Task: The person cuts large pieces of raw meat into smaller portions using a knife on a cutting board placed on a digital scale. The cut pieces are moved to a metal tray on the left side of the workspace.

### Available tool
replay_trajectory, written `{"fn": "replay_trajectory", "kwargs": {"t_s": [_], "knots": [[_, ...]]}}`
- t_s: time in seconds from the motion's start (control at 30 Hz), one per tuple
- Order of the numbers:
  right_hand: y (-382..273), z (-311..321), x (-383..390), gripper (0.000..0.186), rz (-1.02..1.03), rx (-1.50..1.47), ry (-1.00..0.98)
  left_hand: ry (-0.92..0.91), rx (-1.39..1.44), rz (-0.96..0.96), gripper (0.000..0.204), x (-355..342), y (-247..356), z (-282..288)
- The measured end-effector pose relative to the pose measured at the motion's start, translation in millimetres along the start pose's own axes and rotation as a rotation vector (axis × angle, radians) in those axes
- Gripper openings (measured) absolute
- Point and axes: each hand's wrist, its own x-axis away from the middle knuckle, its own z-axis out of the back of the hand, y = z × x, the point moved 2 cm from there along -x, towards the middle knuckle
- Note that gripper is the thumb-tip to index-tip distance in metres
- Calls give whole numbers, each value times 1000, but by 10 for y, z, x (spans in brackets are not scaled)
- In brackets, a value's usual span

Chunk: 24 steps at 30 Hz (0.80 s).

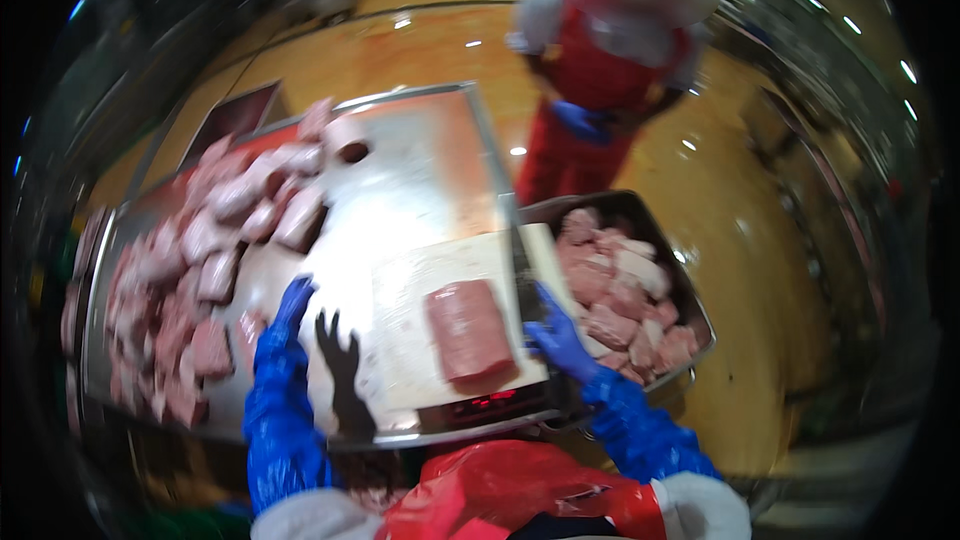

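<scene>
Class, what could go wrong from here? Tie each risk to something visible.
The meat block lies near the front edge of the white board, so the right hand might nudge it off. The meat heap crowds the left side of the table; a piece could slide over. The floor looks shiny; if wet, someone could slip.

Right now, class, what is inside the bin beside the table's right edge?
Pink and pale chunks of meat are heaped inside the bin. They cover whatever lies beneath, so the bin's floor cannot be seen.
</scene>
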Motion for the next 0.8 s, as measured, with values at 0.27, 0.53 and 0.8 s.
{"fn": "replay_trajectory", "kwargs": {"t_s": [0.27, 0.53, 0.8], "knots": [[57, -36, 168, 73, -58, 142, 360, -25, -188, -85, 75, -1874, 15, 334], [-151, -267, 270, 74, -237, 496, 535, -68, -394, -1041, 32, -2813, 1542, 105], [-356, -506, -38, 77, -282, 507, 582, -146, -675, -333, 28, -4206, 133, 172]]}}
